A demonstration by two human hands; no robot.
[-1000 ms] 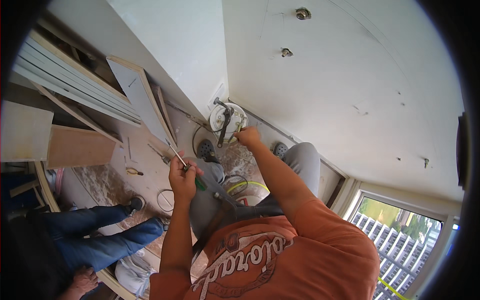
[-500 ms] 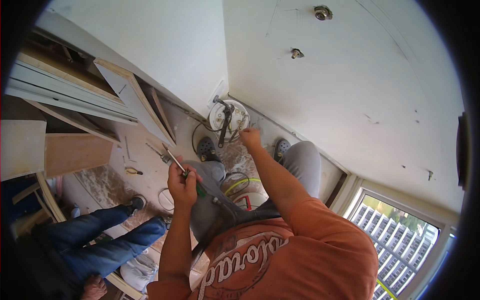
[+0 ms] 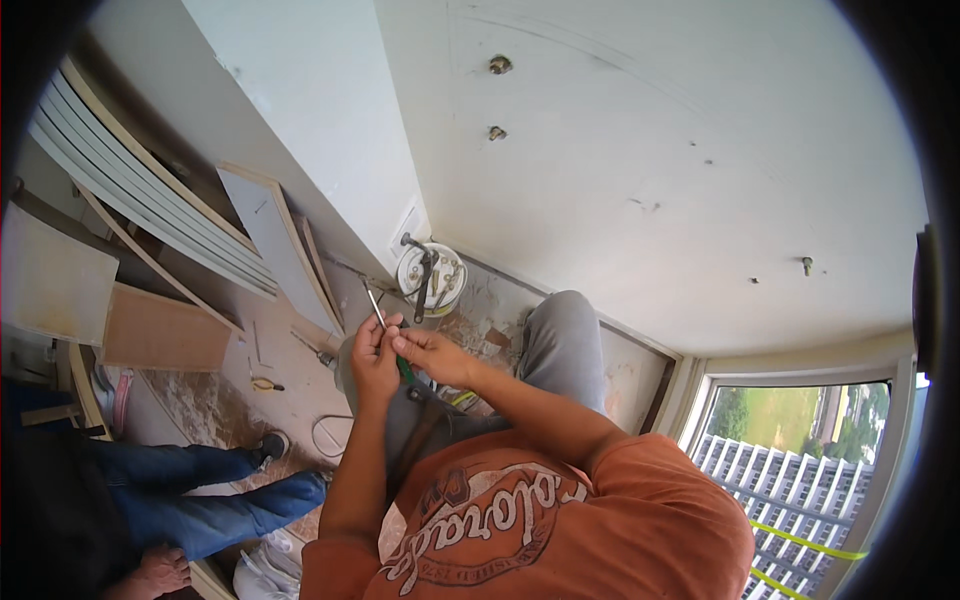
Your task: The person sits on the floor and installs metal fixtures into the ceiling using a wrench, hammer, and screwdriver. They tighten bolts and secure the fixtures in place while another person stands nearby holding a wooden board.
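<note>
My left hand (image 3: 374,368) is closed around a screwdriver (image 3: 375,304), its metal shaft pointing up and away, its green handle emerging below the fingers. Against it, my right hand (image 3: 432,357) has its fingertips pinched together beside the handle. Whatever small thing those fingers hold is hidden. Both hands are above my lap. Just beyond them stands a white bucket (image 3: 456,297) with several small brass-coloured fittings on top. A dark long-handled tool, seemingly a wrench (image 3: 424,288), lies across it.
White boards (image 3: 270,225) lean at the left. Pliers (image 3: 266,384) lie on the floor. Another person in blue jeans (image 3: 215,505) sits at lower left, one hand low. Pipe stubs (image 3: 499,65) stick out of the white wall (image 3: 620,150). A window (image 3: 790,460) is at lower right.
My right hand has come back from the bucket's edge to meet my left hand at the screwdriver. The view has shifted, bringing more of the window into sight.
</note>
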